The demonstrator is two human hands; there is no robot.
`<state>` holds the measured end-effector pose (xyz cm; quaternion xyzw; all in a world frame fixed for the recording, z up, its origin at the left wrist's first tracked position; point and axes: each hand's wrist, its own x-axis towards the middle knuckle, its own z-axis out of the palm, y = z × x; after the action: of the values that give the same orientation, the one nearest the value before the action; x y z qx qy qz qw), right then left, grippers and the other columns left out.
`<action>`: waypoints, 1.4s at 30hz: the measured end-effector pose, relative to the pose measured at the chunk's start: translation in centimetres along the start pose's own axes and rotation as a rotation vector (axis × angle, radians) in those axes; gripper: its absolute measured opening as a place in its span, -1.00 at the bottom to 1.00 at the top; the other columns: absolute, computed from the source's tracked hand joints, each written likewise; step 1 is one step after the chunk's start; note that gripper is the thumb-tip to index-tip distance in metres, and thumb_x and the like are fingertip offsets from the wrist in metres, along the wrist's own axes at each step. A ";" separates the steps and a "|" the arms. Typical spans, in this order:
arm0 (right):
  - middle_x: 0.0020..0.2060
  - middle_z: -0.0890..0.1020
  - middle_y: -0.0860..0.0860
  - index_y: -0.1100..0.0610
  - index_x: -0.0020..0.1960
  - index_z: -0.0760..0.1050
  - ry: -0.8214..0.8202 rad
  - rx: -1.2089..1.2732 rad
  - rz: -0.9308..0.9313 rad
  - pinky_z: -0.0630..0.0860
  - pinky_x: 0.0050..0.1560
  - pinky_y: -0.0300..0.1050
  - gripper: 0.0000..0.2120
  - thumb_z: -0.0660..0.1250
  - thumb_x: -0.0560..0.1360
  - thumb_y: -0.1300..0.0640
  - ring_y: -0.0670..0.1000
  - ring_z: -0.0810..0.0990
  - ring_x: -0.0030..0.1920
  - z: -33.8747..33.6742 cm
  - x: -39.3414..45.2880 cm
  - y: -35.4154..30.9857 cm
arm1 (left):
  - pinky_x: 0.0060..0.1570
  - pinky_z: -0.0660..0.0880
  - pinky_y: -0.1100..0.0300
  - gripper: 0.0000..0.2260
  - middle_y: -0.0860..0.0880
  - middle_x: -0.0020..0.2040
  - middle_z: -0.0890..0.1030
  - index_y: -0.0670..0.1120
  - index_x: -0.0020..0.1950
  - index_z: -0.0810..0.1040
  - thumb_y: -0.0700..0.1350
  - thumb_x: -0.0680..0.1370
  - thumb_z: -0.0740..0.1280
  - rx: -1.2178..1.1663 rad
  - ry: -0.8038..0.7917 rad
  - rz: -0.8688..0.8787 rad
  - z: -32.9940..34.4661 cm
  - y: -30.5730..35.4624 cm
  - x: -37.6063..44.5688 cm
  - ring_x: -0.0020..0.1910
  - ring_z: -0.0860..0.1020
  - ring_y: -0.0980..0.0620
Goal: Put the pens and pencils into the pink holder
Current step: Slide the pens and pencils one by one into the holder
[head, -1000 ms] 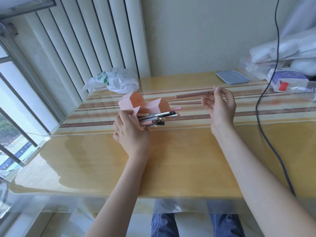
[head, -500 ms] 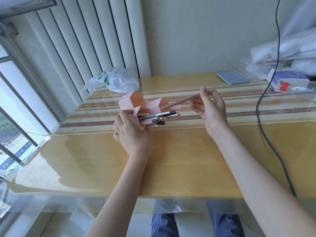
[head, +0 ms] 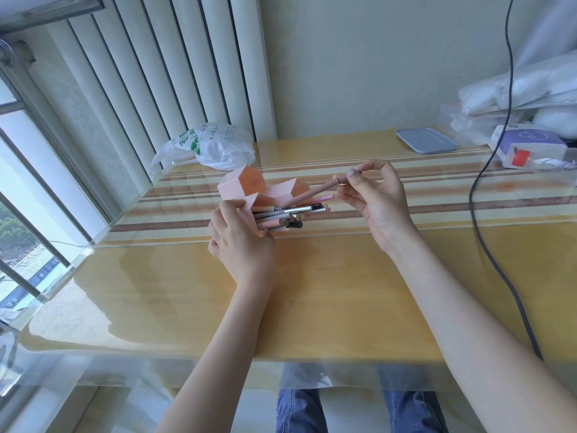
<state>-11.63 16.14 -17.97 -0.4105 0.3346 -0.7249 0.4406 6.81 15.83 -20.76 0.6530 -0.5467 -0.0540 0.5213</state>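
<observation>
The pink holder [head: 237,185], made of joined hexagonal cells, lies tipped on its side on the wooden table [head: 312,292], openings facing right. My left hand [head: 242,245] grips its near end. Several pens and pencils [head: 287,215] stick out of its lower cells to the right. My right hand [head: 377,195] pinches a pinkish-brown pencil [head: 315,193] near its back end, slanted down to the left. The pencil's tip is at the mouth of an upper cell.
A white plastic bag [head: 212,145] sits behind the holder near the blinds. A blue-grey lid [head: 426,140] lies at the back right, beside a white and purple box [head: 527,146] and plastic-wrapped bundles [head: 518,92]. A dark cable [head: 487,239] runs down the table's right side.
My right hand has carried the pencil leftward from the striped area and tilted it, bringing its tip to the holder's openings. My left hand has kept its grip on the holder.
</observation>
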 end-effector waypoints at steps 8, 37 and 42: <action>-0.13 0.69 0.15 0.12 -0.23 0.44 -0.058 -0.044 -0.024 0.59 -0.03 -0.15 -0.81 0.41 0.44 0.31 0.07 0.67 0.06 0.4 -0.2 0.0 | 0.14 0.24 -0.04 -0.52 -0.05 0.14 0.41 -0.05 0.13 0.34 -0.37 0.28 0.33 0.013 0.007 0.013 0.1 0.0 0.0 0.22 0.32 -0.10; -0.04 0.64 -0.18 0.01 0.03 0.67 -0.299 -0.889 -0.521 0.45 0.06 -0.32 -0.83 0.43 0.45 0.16 -0.09 0.52 0.01 2.1 -1.6 2.7 | 0.15 0.24 -0.06 -0.57 -0.08 0.11 0.43 -0.08 0.13 0.36 -0.36 0.30 0.27 0.004 0.024 0.036 0.2 0.3 -0.2 0.19 0.33 -0.10; 0.13 0.64 -0.06 0.08 0.18 0.59 0.030 -0.841 -0.447 0.44 0.11 -0.37 -0.73 0.20 0.58 0.25 -0.06 0.55 0.17 0.2 0.5 2.0 | 0.17 0.23 -0.05 -0.54 -0.08 0.12 0.42 -0.08 0.13 0.36 -0.37 0.29 0.26 0.018 -0.003 0.046 0.2 0.4 -0.2 0.19 0.33 -0.10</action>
<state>-10.86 14.95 -19.40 -0.6045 0.5087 -0.6096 0.0645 6.31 15.92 -20.71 0.6448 -0.5627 -0.0380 0.5159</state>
